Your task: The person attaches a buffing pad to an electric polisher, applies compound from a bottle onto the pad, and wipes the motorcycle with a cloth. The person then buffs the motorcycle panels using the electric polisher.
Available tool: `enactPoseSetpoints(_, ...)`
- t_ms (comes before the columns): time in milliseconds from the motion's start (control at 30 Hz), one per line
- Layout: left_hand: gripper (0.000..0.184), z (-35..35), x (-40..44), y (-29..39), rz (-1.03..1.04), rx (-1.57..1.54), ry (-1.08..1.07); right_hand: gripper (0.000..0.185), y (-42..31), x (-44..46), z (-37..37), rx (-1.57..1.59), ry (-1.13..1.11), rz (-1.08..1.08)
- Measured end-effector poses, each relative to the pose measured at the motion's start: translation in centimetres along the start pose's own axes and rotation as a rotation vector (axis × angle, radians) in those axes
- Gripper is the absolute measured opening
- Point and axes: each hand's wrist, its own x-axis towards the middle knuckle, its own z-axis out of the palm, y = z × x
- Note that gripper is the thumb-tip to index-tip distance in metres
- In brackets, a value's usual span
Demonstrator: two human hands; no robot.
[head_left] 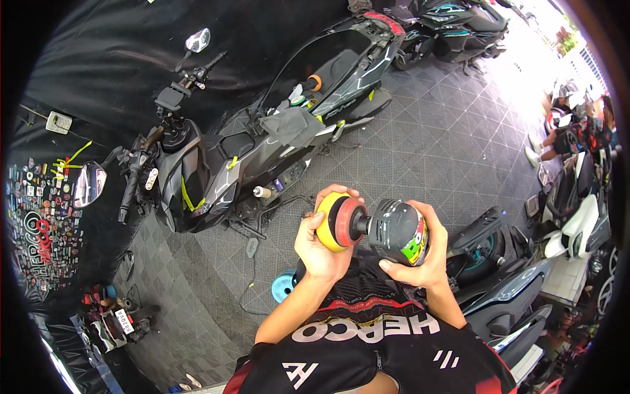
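Note:
In front of my chest is a polisher [391, 230] with a dark body and a colourful sticker on its end. My right hand [430, 253] is wrapped round that body. My left hand [321, 253] grips the yellow foam pad [327, 226], which is fixed to a red backing plate [344, 222] on the polisher's spindle. The fingertips of my left hand reach over the far side of the pad and are partly hidden. Beyond my hands stands a dark grey scooter [220, 154] with bits of yellow-green tape and a grey cloth [292, 126] draped on it.
A small bottle [262, 192] rests on the scooter's footboard. On its seat area lies an orange-padded tool [314, 83]. A blue round object [283, 285] sits on the tiled floor [433, 131] by my left forearm. More scooters [505, 295] stand close at right.

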Motion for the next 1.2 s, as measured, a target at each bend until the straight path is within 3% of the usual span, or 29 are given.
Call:
enactPoseSetpoints(600,0.055,1.6,-0.6,0.1,0.021,0.294,-0.15,0.084,-0.4,-1.5,-1.0,0.027,0.057,-0.03)
enactPoseSetpoints(733,0.058,0.7,-1.3,1.4,0.054,0.413,-0.091,0.085,-0.2,-1.6,0.8,0.058,0.062,0.014)
enactPoseSetpoints(1000,0.054,-2.2,-5.5,4.9,0.128,0.349,-0.026,0.089,-1.4,-2.1,5.4,0.085,-0.063,0.121)
enactPoseSetpoints(1200,0.048,-5.5,-11.5,8.4,0.295,0.303,0.13,0.091,-2.3,-3.2,11.4,0.01,-0.292,0.106)
